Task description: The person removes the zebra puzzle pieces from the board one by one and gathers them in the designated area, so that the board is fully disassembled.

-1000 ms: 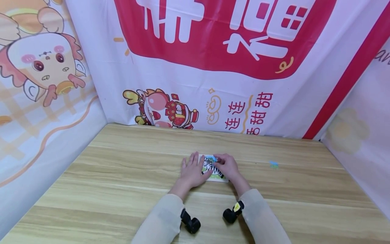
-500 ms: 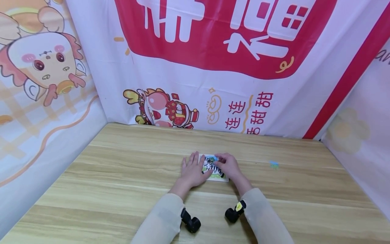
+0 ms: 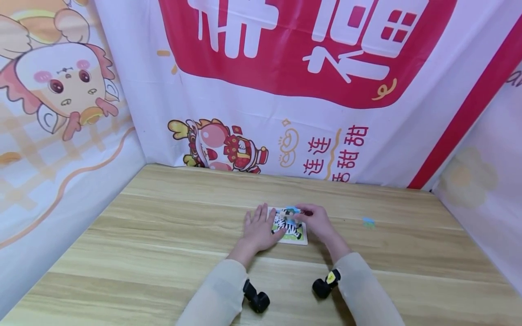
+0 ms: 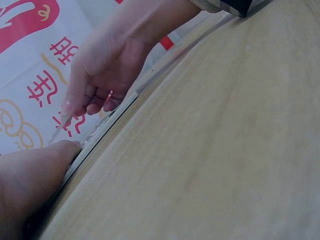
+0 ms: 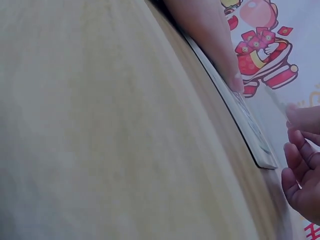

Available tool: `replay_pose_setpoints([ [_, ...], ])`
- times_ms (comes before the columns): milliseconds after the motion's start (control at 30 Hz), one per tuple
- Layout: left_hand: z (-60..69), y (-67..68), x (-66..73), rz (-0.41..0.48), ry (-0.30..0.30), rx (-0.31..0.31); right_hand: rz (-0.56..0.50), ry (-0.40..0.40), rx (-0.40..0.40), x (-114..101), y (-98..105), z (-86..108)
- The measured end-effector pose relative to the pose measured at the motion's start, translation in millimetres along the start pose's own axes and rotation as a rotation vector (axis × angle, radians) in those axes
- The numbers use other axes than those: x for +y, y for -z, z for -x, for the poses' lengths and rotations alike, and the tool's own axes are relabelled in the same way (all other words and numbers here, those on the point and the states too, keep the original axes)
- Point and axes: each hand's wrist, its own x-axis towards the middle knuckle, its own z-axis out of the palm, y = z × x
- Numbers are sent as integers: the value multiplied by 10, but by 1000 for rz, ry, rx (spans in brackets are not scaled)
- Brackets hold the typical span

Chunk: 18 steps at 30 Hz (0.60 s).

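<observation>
A small puzzle board with a zebra picture lies on the table. My left hand rests on its left side with the fingers extended, the thumb across the lower left of the picture. Over the upper right of the board, my right hand pinches a thin puzzle piece between thumb and finger. That puzzle piece is tilted and raised off the board, seen nearly edge-on in both wrist views. The other fingers of the right hand are curled. Part of the picture is hidden by the hands.
A loose blue and green puzzle piece lies on the wooden table to the right of the board. Printed cloth walls stand behind and at both sides. Black wrist cameras hang by the sleeves.
My right hand has moved slightly right and lifted the puzzle piece up from the board, tilting it. The left hand has stayed in place. The view has shifted a little.
</observation>
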Motion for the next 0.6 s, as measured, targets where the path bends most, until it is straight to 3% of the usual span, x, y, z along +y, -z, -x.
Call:
replay_pose_setpoints([
  [267,-11,-21,2,0,10,-9,8,24,-37,-75,173,10],
  [600,-13,-16,7,0,20,-14,-44,-34,-42,-133,481,74],
])
